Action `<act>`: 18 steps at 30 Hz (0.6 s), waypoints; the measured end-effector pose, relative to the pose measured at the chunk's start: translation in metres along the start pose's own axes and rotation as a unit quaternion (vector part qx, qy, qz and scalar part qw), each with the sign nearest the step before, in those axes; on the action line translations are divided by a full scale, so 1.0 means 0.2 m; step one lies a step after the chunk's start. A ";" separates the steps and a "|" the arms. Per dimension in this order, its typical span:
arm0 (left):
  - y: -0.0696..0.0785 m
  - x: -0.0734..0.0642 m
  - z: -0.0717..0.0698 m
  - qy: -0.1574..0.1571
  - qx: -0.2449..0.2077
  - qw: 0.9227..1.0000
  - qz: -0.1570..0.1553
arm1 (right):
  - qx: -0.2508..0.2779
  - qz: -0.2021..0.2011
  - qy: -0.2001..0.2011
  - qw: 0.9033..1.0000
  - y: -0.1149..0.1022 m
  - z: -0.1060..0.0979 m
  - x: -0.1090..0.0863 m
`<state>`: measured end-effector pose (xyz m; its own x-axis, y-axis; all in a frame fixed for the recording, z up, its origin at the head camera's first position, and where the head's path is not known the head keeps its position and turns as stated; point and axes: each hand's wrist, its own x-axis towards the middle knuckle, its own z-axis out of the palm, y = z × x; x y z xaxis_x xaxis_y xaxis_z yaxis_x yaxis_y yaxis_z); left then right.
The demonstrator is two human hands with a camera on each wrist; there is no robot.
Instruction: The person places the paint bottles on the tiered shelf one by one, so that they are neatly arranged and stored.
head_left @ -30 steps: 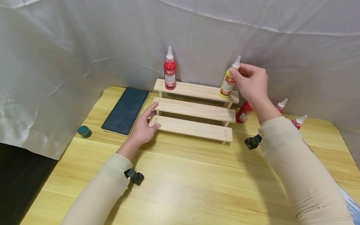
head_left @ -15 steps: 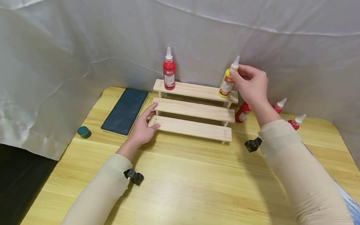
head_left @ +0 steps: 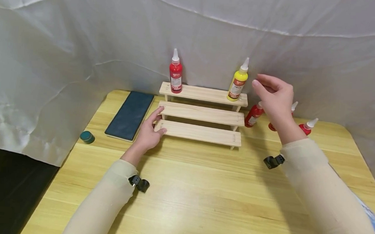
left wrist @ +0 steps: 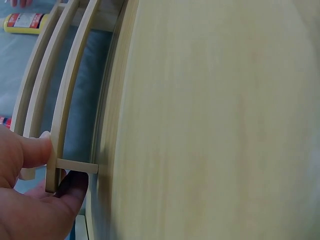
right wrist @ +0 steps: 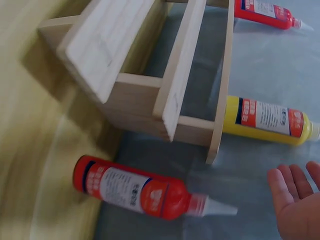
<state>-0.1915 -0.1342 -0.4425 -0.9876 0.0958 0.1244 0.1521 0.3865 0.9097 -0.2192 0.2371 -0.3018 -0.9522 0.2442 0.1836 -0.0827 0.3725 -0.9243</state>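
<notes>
A three-step wooden display stand (head_left: 203, 112) stands toward the back of the table. My left hand (head_left: 150, 132) holds its left end; in the left wrist view, thumb and fingers (left wrist: 35, 150) pinch the lowest board. On the top step a yellow squeeze bottle (head_left: 238, 86) with a white nozzle stands upright near the right end. A red squeeze bottle (head_left: 176, 77) of the same shape stands near the left end. My right hand (head_left: 276, 97) hovers just right of the yellow bottle, apart from it, fingers loosely bent and holding nothing.
Right of the stand are more red bottles (head_left: 253, 115), partly behind my right hand and forearm. A dark flat board (head_left: 130, 115) lies left of the stand, and a small teal jar (head_left: 87, 137) sits near the left edge. Grey cloth (head_left: 210, 37) hangs behind the table.
My right hand has let go of the yellow bottle and moved right. The bottle stays upright on the top step. My left hand keeps its hold on the stand.
</notes>
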 end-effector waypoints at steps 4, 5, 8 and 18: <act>-0.01 0.00 0.00 0.001 -0.002 1.000 0.001 | 0.008 0.010 0.023 1.000 0.04 -0.05 -0.02; -0.01 0.00 0.00 0.001 -0.002 1.000 0.001 | 0.011 0.014 0.027 0.999 0.05 -0.06 -0.03; -0.01 0.00 0.00 0.001 0.001 1.000 -0.001 | 0.019 0.025 0.034 0.999 0.10 -0.09 -0.04; 0.00 0.00 0.00 0.000 -0.004 1.000 -0.005 | -0.013 0.061 0.042 0.997 0.26 -0.13 -0.05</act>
<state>-0.1913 -0.1334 -0.4421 -0.9892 0.0909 0.1153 0.1415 0.3795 0.9143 -0.2059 0.2775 -0.3436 -0.9263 0.3637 0.0986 0.0412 0.3577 -0.9329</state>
